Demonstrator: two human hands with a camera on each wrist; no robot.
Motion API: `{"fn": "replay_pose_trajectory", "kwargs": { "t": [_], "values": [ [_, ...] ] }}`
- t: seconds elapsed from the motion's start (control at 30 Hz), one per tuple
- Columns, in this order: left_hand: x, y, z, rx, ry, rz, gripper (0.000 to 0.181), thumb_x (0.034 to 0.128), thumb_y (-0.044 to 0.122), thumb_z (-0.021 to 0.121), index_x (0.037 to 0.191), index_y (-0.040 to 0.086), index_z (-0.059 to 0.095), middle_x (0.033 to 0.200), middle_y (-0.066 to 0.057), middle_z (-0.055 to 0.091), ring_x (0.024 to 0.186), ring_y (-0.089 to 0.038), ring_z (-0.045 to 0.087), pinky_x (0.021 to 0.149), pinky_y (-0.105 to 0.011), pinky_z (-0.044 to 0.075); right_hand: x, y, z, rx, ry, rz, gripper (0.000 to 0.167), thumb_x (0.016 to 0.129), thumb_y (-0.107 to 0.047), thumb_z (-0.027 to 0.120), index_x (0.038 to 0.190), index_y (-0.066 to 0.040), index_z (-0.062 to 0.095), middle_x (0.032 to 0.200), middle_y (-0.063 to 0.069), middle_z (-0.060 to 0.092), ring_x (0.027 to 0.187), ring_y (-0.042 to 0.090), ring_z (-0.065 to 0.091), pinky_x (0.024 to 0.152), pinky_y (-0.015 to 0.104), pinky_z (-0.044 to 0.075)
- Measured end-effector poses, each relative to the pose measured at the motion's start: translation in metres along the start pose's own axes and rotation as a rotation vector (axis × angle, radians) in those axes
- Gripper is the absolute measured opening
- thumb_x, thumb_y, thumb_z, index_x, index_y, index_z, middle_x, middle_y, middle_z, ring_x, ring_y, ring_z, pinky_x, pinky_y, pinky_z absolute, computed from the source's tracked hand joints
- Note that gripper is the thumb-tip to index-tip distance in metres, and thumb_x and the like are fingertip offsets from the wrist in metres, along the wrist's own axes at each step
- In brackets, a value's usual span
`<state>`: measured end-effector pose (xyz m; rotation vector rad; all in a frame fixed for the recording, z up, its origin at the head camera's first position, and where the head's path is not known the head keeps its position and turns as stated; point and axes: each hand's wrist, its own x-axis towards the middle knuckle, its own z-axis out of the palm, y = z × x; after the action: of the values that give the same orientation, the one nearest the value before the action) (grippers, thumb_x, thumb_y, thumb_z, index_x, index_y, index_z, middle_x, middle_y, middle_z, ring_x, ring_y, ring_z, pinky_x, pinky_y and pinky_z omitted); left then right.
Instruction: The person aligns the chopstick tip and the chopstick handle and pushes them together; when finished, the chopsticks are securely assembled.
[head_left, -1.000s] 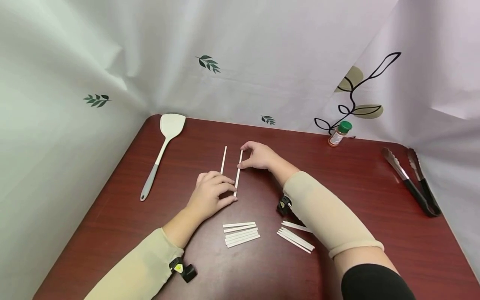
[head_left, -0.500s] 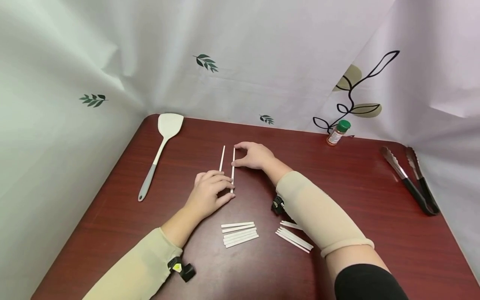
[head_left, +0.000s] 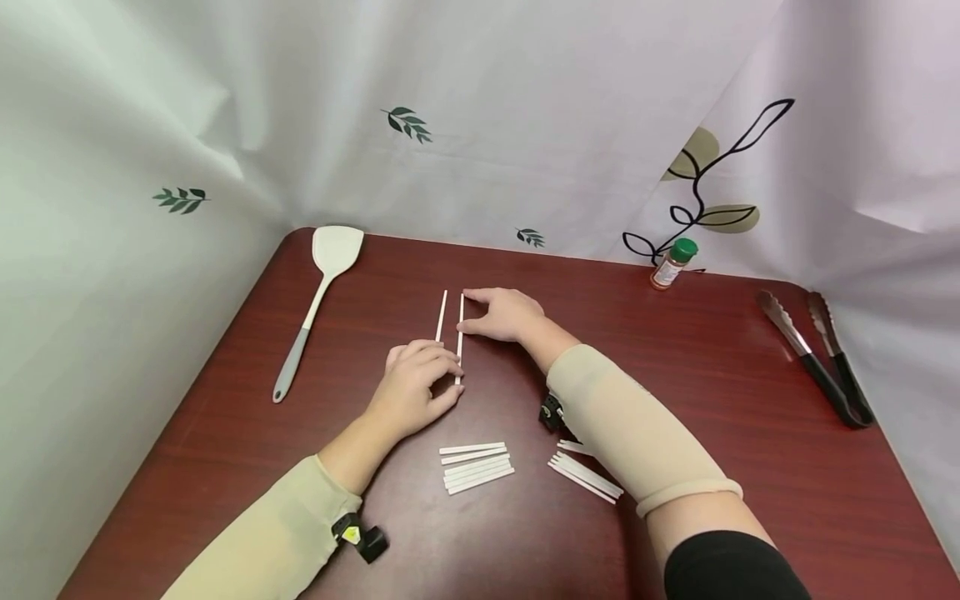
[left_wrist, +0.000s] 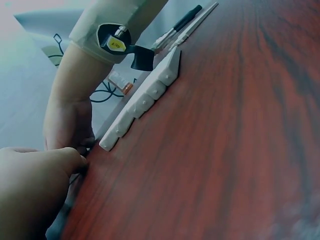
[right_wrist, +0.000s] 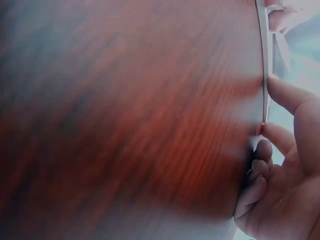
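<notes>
Two thin white sticks stretch away from me side by side on the table, the left stick (head_left: 442, 315) slightly slanted and the right stick (head_left: 461, 346) nearly straight. My left hand (head_left: 412, 387) lies over the near part of the left stick, its fingertips and thumb at the near end of the right one. My right hand (head_left: 504, 315) touches that right stick, index fingertip at the far end and thumb lower down. In the right wrist view the thumb (right_wrist: 287, 92) meets the stick's side and the other fingers fold underneath. Left fingertips are hidden in the left wrist view.
Nearer me lie a left bundle (head_left: 477, 467) and a right bundle (head_left: 585, 477) of short white sticks, the latter partly behind the right sleeve. A spatula (head_left: 318, 304) lies at left, a green-capped spice bottle (head_left: 672, 264) at the back, and tongs (head_left: 825, 379) at far right.
The right stick has shifted left with my right hand, narrowing its gap to the left stick. My left hand has moved only slightly. The whole view has drifted a little.
</notes>
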<state>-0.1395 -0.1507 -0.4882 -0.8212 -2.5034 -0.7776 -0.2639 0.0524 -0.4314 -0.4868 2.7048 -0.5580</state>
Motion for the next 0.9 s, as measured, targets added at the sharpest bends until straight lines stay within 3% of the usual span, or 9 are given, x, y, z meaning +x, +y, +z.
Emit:
{"fn": "replay_pose_trajectory", "kwargs": {
  "t": [0.9],
  "values": [
    [-0.0020, -0.0002, 0.0003, -0.024, 0.023, -0.017, 0.010, 0.0874, 0.022, 0.081, 0.097, 0.020, 0.078, 0.116, 0.002, 0.073, 0.115, -0.024, 0.061, 0.090, -0.055, 0.039, 0.0016, 0.0014, 0.0005, 0.014, 0.012, -0.029, 0.073, 0.095, -0.061, 0.070, 0.160, -0.034, 0.051, 0.161, -0.002, 0.052, 0.148, 0.030, 0.046, 0.112, 0.053, 0.042]
  ]
}}
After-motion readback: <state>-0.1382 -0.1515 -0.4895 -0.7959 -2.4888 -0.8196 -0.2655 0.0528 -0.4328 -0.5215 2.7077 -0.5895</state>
